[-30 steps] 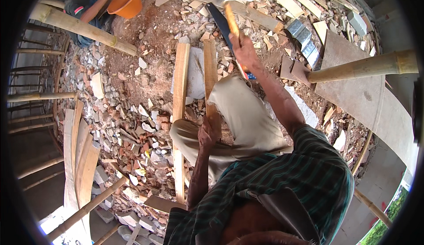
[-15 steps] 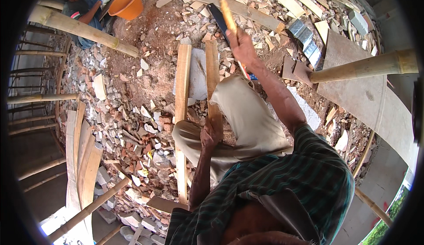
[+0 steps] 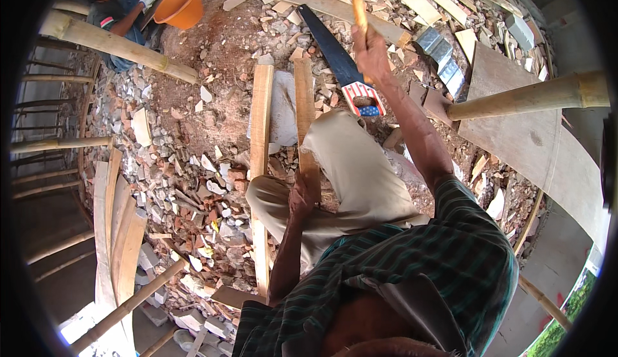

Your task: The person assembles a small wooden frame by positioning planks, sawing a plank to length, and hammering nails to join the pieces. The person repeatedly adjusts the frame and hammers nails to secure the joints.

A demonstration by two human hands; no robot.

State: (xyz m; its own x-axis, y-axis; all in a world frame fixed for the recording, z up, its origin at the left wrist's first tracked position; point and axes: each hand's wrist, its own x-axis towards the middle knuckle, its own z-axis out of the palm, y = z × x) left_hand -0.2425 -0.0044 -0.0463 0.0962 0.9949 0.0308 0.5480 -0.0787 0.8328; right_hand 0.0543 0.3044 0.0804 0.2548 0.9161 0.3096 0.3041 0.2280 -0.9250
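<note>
My right hand (image 3: pixel 372 54) is closed round the wooden handle of a hammer (image 3: pixel 358 3), raised toward the far side. Its pale metal head is smeared and partly cut off at the top edge. Between my bent legs, my left hand (image 3: pixel 301 197) grips the near part of a wooden batten (image 3: pixel 305 106), which points away from me. A second wooden batten (image 3: pixel 261 112) lies to its left, roughly parallel. Beneath their far parts is a pale slab (image 3: pixel 283 103). A handsaw (image 3: pixel 335 48) with a dark blade and a red, white and blue handle lies beside my right wrist.
Broken brick and stone rubble (image 3: pixel 212 196) covers the ground. Bamboo poles (image 3: pixel 129 46) jut in from both sides. Planks (image 3: pixel 122 228) are at left, a large brown sheet (image 3: pixel 508 119) at right. At far left, a gloved person (image 3: pixel 116 22) is beside an orange bucket (image 3: pixel 178 6).
My right hand and the hammer have shifted to the right, uncovering more of the saw's blade and handle. My left hand keeps its hold on the batten.
</note>
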